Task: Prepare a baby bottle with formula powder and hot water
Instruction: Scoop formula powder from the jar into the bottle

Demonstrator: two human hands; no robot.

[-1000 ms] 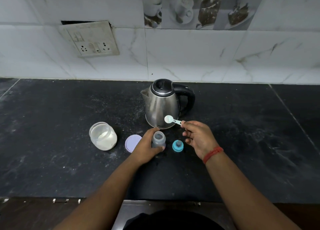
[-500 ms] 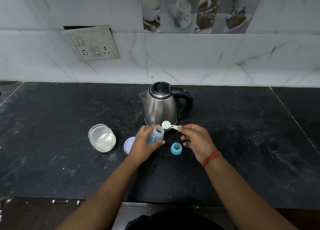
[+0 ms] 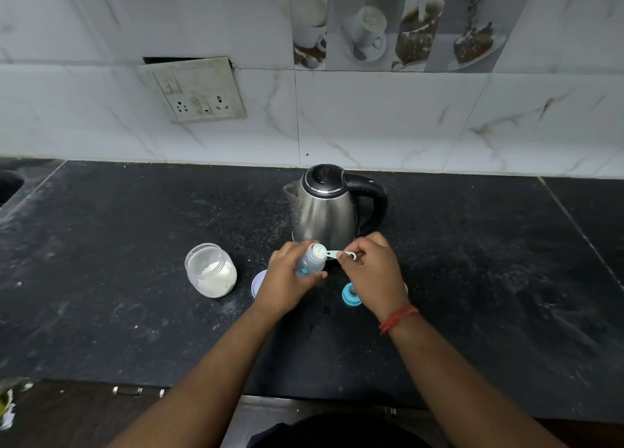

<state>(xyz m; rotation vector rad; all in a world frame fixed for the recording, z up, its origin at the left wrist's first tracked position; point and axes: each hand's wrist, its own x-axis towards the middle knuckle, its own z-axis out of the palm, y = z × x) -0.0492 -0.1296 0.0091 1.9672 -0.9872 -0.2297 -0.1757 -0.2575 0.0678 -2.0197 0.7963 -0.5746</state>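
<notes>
Your left hand [image 3: 287, 279] is gripping the light, slick bottle [image 3: 309, 262] mid-body; your right hand [image 3: 369, 272] is pinching the scoop [image 3: 332, 254] handle.

On the counter [image 3: 101, 312], the kettle [image 3: 324, 208] is standing at twelve o'clock from the bottle [image 3: 309, 262]; the jar [image 3: 211, 270] is sitting at nine, its lid [image 3: 258, 284] between them, the cap [image 3: 349, 294] at four.

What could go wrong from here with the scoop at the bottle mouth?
1. The bottle is tilted in the left hand and its mouth is narrow, so powder from the scoop may spill.
2. The right hand works right beside the kettle, which may be hot.
</notes>
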